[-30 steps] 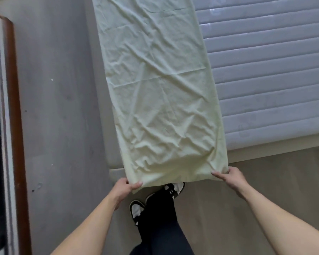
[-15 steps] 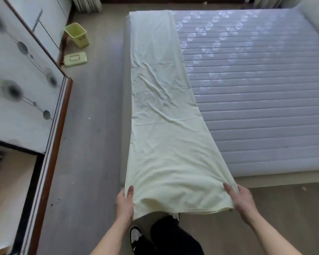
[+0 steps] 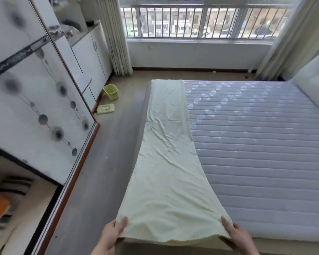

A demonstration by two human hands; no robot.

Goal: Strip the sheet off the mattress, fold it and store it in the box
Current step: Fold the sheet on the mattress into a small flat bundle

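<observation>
The pale green sheet (image 3: pixel 166 162), folded into a long strip, lies along the left edge of the mattress (image 3: pixel 256 153), reaching its far end. The left hand (image 3: pixel 110 236) pinches the near left corner, thumb on top; the right hand (image 3: pixel 238 238) pinches the near right corner, fingers (image 3: pixel 226 224) clamped on the cloth. A green box (image 3: pixel 110 92) stands on the floor by the wardrobe.

Both forearms run off the bottom edge. The sheet (image 3: pixel 166 172) hides each hand's curled fingers beneath its corners. The wardrobe (image 3: pixel 26 100) is blurred.
</observation>
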